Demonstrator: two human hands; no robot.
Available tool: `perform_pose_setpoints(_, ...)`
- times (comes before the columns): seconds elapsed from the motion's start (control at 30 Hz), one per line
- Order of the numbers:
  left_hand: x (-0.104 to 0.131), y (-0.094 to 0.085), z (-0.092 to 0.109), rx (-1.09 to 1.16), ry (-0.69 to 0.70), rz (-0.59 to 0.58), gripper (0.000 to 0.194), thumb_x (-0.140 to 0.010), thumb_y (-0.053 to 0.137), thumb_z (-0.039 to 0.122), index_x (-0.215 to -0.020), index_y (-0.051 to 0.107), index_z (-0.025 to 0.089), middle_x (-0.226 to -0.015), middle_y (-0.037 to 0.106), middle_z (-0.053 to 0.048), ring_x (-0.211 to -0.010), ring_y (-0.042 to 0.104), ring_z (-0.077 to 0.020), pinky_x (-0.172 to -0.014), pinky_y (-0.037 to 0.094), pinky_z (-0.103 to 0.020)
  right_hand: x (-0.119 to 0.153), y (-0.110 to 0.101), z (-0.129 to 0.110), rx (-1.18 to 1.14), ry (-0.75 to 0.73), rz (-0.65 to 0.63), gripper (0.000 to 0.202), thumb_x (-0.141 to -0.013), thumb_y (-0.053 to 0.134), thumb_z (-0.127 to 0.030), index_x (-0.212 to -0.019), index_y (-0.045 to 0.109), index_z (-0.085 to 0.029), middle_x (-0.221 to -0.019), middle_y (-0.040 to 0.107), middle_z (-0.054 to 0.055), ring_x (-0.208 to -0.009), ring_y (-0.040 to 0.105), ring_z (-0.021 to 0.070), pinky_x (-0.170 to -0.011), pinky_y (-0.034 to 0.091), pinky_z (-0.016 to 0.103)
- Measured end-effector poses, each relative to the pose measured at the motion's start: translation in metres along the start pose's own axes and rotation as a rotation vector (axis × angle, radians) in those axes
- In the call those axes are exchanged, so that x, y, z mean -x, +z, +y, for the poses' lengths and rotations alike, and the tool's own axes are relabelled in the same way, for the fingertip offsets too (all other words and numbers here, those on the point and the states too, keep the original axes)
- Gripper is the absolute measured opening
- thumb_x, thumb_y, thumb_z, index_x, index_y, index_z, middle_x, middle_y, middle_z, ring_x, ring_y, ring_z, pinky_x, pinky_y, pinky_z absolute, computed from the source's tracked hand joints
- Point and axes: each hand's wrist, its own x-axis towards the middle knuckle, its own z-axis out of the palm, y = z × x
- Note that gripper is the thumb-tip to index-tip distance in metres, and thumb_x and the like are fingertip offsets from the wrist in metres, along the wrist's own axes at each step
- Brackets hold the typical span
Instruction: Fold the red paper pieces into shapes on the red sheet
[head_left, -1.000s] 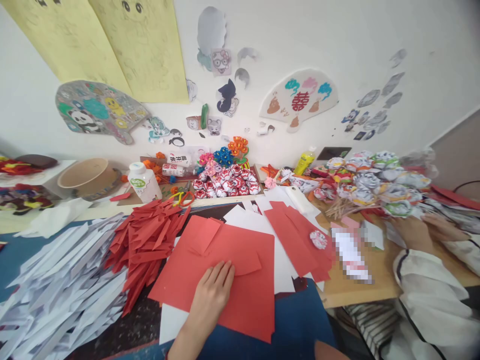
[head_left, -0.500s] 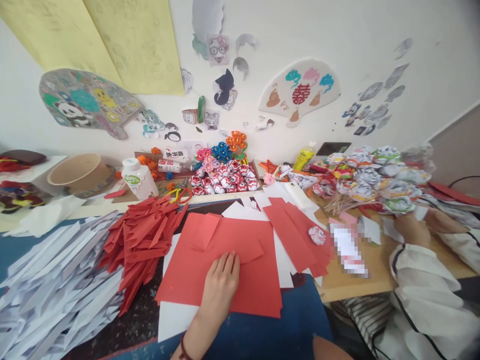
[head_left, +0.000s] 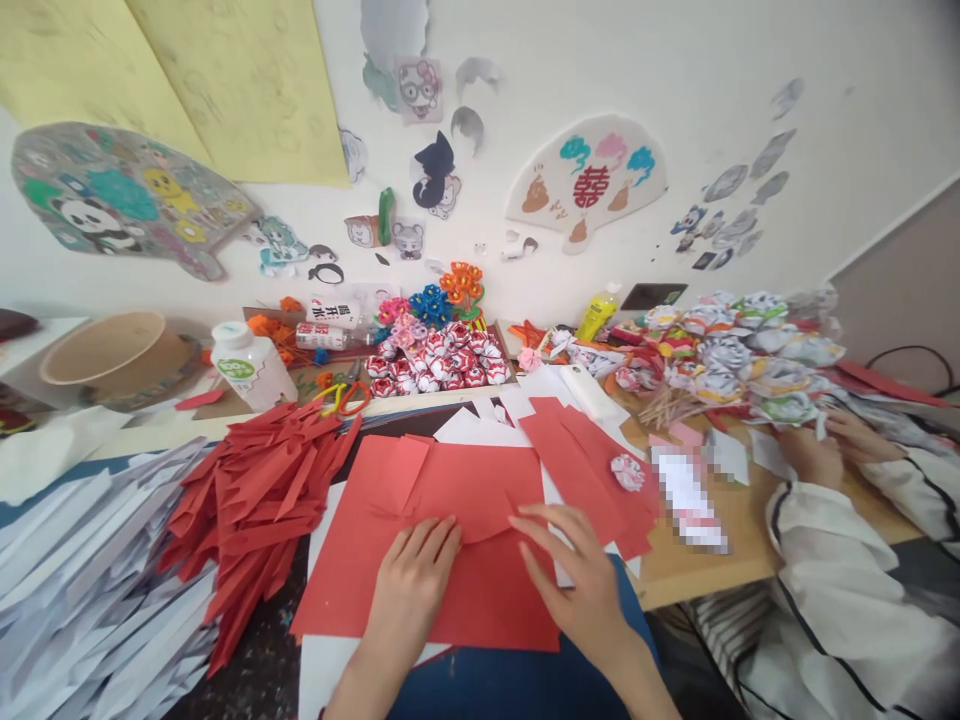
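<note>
A stack of red paper sheets [head_left: 502,600] lies in front of me, with a loose red paper strip [head_left: 480,505] across its middle. My left hand [head_left: 416,570] is closed at the strip's near left edge, fingertips together and pressed onto the paper; its thumb is hidden. My right hand [head_left: 574,570] hovers at the strip's right end, with thumb and fingers apart and the index fingertip close to the paper. A smaller red paper piece [head_left: 401,475] lies on the stack's far left part.
Folded red strips [head_left: 255,500] and white strips [head_left: 97,580] are heaped at the left. Behind stand a white bottle [head_left: 251,365] and red-white paper flowers [head_left: 442,362]. More red paper [head_left: 577,470] lies right. At the far right a person's hands [head_left: 817,455] work beside paper flowers.
My right hand has come in from below to the strip's right end. My left hand has shifted slightly left and down in the picture, and the whole view has moved a little.
</note>
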Motion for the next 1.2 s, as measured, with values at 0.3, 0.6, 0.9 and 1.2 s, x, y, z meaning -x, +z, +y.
perform_pose_setpoints(0.3, -0.010, -0.007, -0.001, 0.117, -0.076, 0.025, 0.028, -0.095, 0.042, 0.012, -0.098, 0.069, 0.017, -0.105, 0.073, -0.005, -0.093, 0.064, -0.0203, -0.080, 0.046, -0.034, -0.001, 0.056, 0.015, -0.147, 0.010, -0.183, 0.020, -0.098, 0.047, -0.018, -0.089, 0.065, -0.018, -0.088, 0.067, 0.006, -0.085, 0.058, 0.0189, -0.078, 0.047, 0.035)
perform_pose_setpoints(0.6, 0.004, -0.009, 0.019, -0.062, -0.079, 0.142, 0.047, -0.091, 0.041, 0.007, -0.135, 0.053, 0.019, -0.127, 0.064, -0.010, -0.113, 0.059, -0.0227, -0.103, 0.036, -0.039, -0.026, 0.057, 0.021, -0.167, 0.075, -0.331, 0.020, -0.096, 0.045, -0.011, -0.084, 0.059, -0.018, -0.079, 0.063, 0.003, -0.076, 0.055, 0.0169, -0.067, 0.042, 0.028)
perform_pose_setpoints(0.9, -0.001, 0.009, 0.028, -0.043, -0.062, -0.006, 0.042, -0.093, 0.036, 0.008, -0.126, 0.061, 0.015, -0.135, 0.059, -0.007, -0.124, 0.053, -0.0226, -0.111, 0.028, -0.038, -0.040, 0.061, 0.025, -0.171, 0.067, -0.407, 0.018, -0.097, 0.047, -0.014, -0.089, 0.062, -0.019, -0.088, 0.061, 0.003, -0.080, 0.058, 0.0151, -0.072, 0.045, 0.026)
perform_pose_setpoints(1.2, -0.008, 0.008, 0.024, -0.065, -0.012, 0.018, 0.046, -0.089, 0.033, 0.003, -0.127, 0.059, 0.010, -0.135, 0.059, -0.009, -0.128, 0.050, -0.0228, -0.112, 0.030, -0.038, -0.003, 0.060, 0.003, 0.074, 0.035, -0.040, 0.033, -0.096, 0.040, -0.011, -0.119, 0.064, -0.019, -0.115, 0.065, 0.010, -0.108, 0.059, 0.0226, -0.094, 0.049, 0.040)
